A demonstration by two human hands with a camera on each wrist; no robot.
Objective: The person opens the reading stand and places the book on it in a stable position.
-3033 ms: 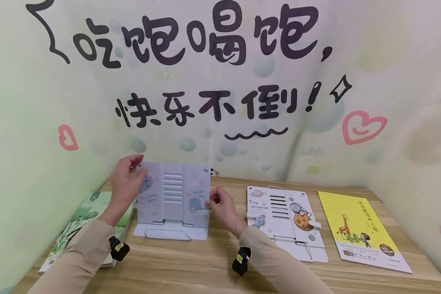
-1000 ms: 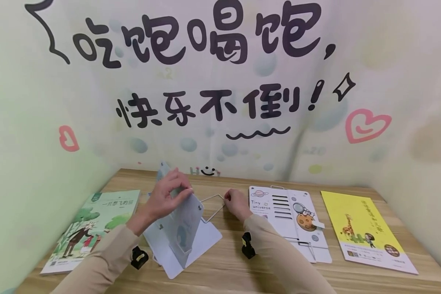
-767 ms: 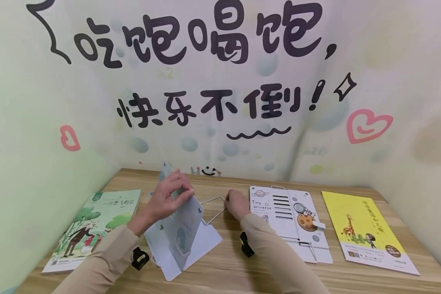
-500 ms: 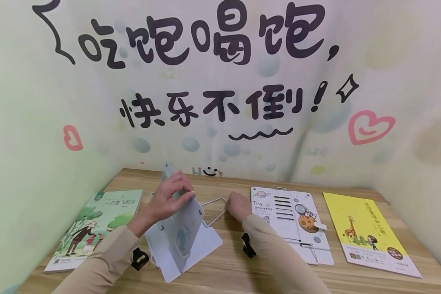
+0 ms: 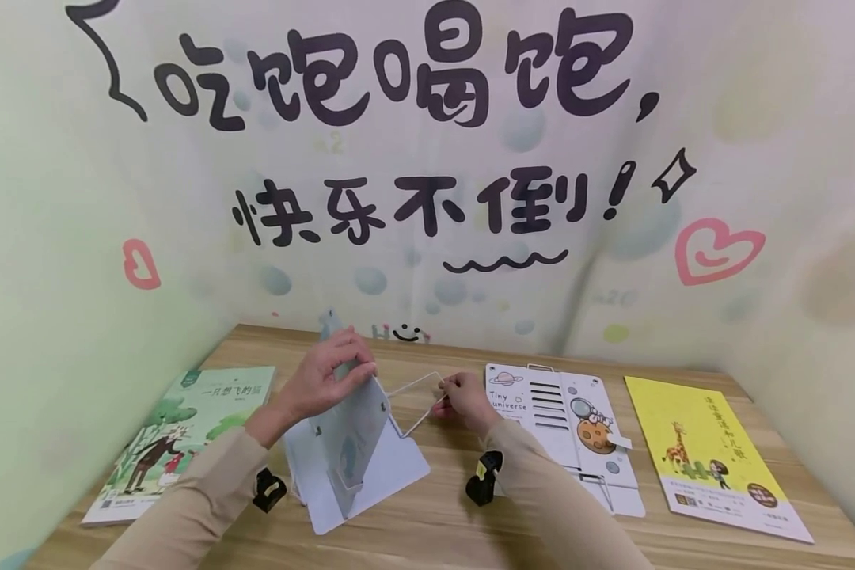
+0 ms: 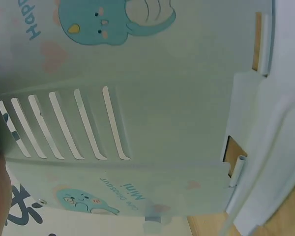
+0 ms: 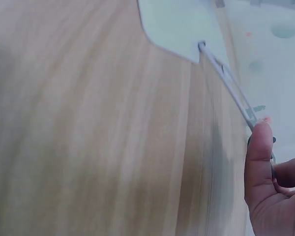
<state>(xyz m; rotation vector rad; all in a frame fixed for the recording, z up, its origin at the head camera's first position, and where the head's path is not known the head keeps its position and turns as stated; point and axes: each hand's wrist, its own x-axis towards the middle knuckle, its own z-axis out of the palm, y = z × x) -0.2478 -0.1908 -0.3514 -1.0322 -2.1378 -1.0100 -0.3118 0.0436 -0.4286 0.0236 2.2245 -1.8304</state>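
A pale blue book stand [image 5: 359, 451] with a dinosaur print is turned sideways on the wooden table. Its slotted panel [image 6: 177, 113] stands up from the flat base plate [image 5: 392, 475]. At the panel's top edge, my left hand [image 5: 328, 376] holds on with thumb and fingers. A bent wire support leg [image 5: 423, 417] sticks out from the back of the panel, clear of the base. My right hand [image 5: 469, 400] pinches the wire's far end; the right wrist view shows the thumb laid along the wire [image 7: 228, 88].
A second white stand [image 5: 556, 451], with a space print, lies folded flat right of my right hand. Beyond it lies a yellow book [image 5: 691, 419]. On the left is a green picture book [image 5: 221, 400]. A printed wall sheet [image 5: 370, 293] rises behind the table [image 5: 427, 546].
Three seconds ago the stand faced me; it has since turned sideways, its wire leg swung out. My right hand went from the panel's side to the wire, and its fingers have just shifted there.
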